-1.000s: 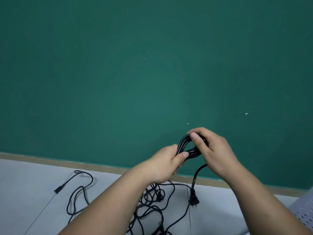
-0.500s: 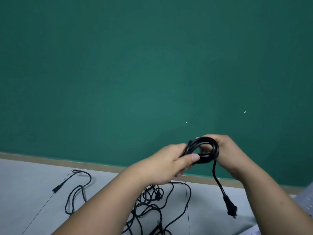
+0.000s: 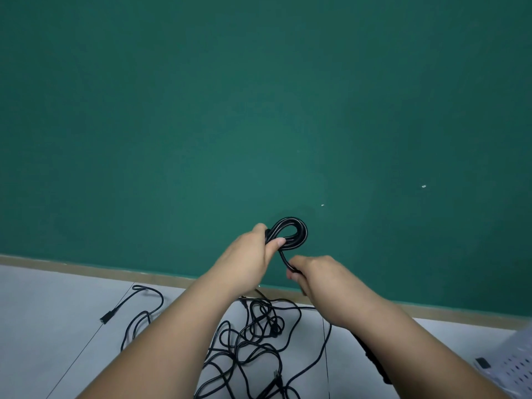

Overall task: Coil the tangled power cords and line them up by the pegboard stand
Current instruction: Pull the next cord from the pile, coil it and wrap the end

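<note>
A black power cord wound into a small coil [image 3: 298, 232] is held up in front of the green wall. My left hand [image 3: 253, 256] grips the coil at its left side, thumb over the strands. My right hand [image 3: 319, 276] sits just below it and grips the cord's loose tail, which runs down under my right forearm. A tangle of black cords [image 3: 253, 338] lies on the grey floor below my arms. One cord end with a plug [image 3: 107, 317] trails out to the left.
The white pegboard stand [image 3: 512, 367] shows at the bottom right corner. A green wall [image 3: 259, 110] with a tan baseboard [image 3: 86, 268] fills the view ahead. Grey floor [image 3: 43, 326] stretches to the left.
My right hand has left the coil and dropped below it, taking the loose tail. The dangling plug has swung out of sight behind my right arm. My left hand keeps holding the coil.
</note>
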A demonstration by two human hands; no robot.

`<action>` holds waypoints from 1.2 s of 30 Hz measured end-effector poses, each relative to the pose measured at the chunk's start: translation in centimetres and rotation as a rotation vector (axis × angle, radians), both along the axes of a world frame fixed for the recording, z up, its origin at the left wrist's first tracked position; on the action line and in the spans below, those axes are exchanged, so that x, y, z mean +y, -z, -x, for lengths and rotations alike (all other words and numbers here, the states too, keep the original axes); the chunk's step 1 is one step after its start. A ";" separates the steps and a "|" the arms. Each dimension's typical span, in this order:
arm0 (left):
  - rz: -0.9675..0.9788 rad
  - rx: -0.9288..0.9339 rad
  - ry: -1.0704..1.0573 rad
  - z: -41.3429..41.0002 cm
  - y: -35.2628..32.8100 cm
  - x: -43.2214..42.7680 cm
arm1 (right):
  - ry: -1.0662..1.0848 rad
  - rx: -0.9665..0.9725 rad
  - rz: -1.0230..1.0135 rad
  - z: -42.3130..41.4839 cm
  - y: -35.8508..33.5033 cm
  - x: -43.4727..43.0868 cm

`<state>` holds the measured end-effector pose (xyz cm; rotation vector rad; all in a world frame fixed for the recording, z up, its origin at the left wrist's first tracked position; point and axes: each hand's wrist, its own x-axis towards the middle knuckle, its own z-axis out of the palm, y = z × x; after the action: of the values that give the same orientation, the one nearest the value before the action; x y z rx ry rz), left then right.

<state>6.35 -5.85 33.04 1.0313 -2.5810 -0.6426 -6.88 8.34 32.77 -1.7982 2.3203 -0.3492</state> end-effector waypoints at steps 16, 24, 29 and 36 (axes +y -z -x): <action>0.173 -0.211 0.386 0.2 0.0 1.8 | -0.056 0.354 0.466 4.9 -2.5 2.7; 0.341 -0.244 0.499 -0.3 -0.5 3.7 | -0.079 0.068 0.431 7.1 -2.3 3.2; 0.354 -0.219 0.523 -0.3 -0.5 4.7 | -0.065 -0.446 0.368 7.6 -2.3 3.6; 0.341 -0.036 0.498 -0.1 -1.3 5.3 | 0.088 -0.569 0.470 8.4 -1.8 3.7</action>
<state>6.48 -0.57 34.34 0.2963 -2.8592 -0.2662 -15.28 12.01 34.53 -1.4839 2.0046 -1.3192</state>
